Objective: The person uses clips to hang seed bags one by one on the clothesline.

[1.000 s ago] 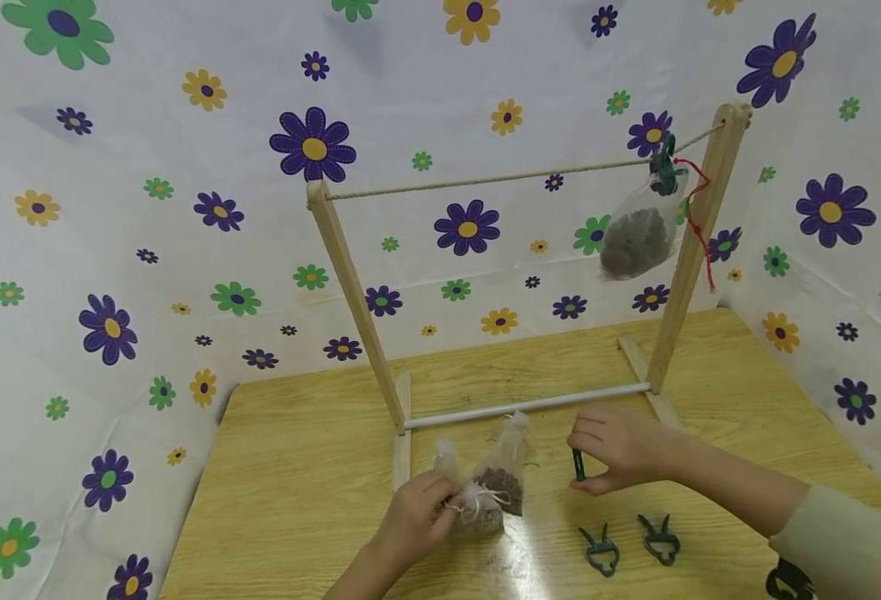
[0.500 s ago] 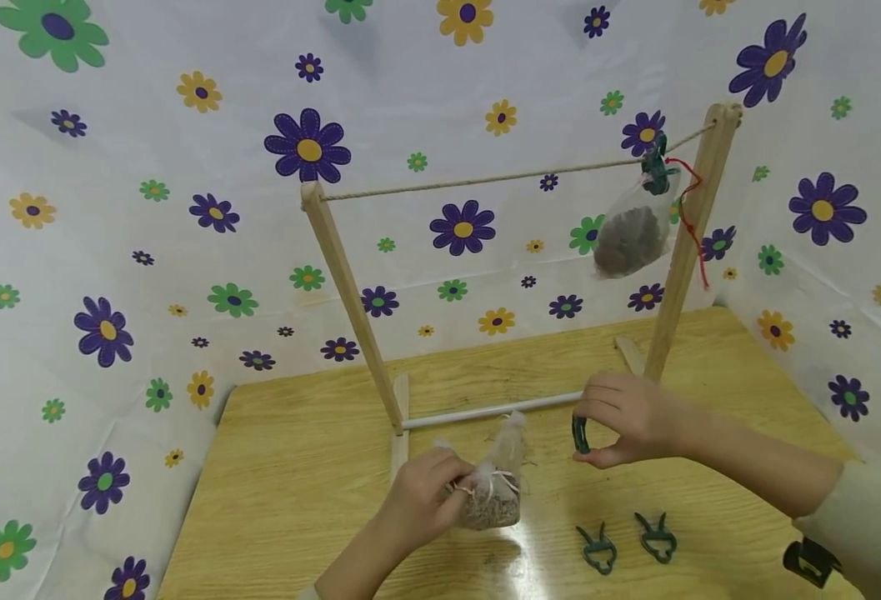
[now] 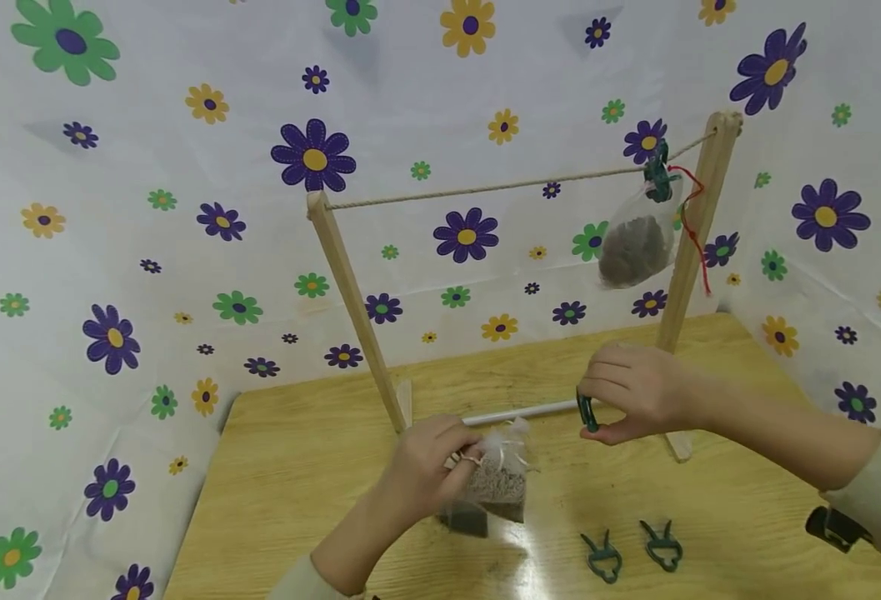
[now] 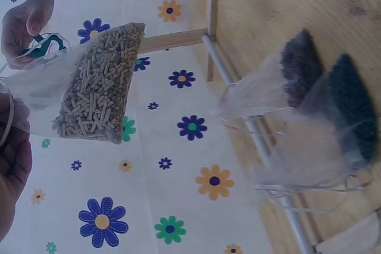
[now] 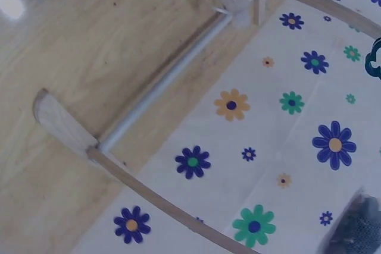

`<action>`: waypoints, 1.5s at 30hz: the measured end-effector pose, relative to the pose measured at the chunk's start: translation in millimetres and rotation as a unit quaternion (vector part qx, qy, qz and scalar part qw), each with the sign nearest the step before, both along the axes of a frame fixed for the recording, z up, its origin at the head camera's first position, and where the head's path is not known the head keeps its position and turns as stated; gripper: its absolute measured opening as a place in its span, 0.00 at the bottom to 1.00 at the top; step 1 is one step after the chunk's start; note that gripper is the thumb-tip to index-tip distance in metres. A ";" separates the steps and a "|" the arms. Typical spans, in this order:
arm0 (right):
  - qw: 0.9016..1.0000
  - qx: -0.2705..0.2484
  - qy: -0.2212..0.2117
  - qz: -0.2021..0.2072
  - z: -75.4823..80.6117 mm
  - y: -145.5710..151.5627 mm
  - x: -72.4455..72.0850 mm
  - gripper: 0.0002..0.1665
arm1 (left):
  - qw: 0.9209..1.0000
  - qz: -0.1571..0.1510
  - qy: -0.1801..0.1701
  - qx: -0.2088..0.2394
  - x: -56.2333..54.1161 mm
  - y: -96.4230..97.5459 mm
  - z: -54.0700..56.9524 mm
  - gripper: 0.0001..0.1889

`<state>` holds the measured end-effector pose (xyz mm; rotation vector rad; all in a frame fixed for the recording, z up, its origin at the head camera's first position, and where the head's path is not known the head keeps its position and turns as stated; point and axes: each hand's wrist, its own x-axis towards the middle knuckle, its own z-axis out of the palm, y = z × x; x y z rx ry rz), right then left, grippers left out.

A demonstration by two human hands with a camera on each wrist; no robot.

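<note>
My left hand (image 3: 457, 463) grips the tied neck of a clear pouch of tan pellets (image 3: 498, 485) and holds it a little above the wooden table (image 3: 297, 467). In the left wrist view the same pouch of tan pellets (image 4: 98, 84) hangs from that hand (image 4: 12, 159). To its right, my right hand (image 3: 596, 414) pinches a dark green clip (image 3: 586, 412) between thumb and fingers, in front of the rack's white bottom rod (image 3: 518, 412). Two pouches with dark fill (image 4: 324, 87) lie on the table under the lifted one.
A wooden drying rack (image 3: 350, 283) with a rope line (image 3: 485, 185) stands mid-table. A pouch of dark fill (image 3: 635, 246) hangs by a green clip (image 3: 658, 171) near its right post. Two spare green clips (image 3: 631, 552) lie at the front right. Flowered sheets wall the table.
My left hand has lifted the pellet pouch off the table and up. My right hand has risen and moved back toward the rack with the clip.
</note>
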<state>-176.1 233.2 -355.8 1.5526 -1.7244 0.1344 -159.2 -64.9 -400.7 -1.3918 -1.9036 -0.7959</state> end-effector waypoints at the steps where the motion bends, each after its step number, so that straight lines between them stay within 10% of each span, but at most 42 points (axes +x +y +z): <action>1: 1.000 -0.001 0.004 0.003 3.9 0.4 -0.8 0.21 | 1.000 -0.001 0.000 -0.002 -1.5 2.3 3.1 0.14; 14: 0.999 -0.003 0.041 0.025 54.5 10.3 -13.4 0.23 | 1.000 -0.011 0.020 -0.003 -26.5 38.7 36.5 0.08; 45: 0.994 -0.059 0.080 -0.046 131.0 20.0 -37.2 0.30 | 0.998 0.059 -0.012 0.015 -79.5 105.3 77.5 0.05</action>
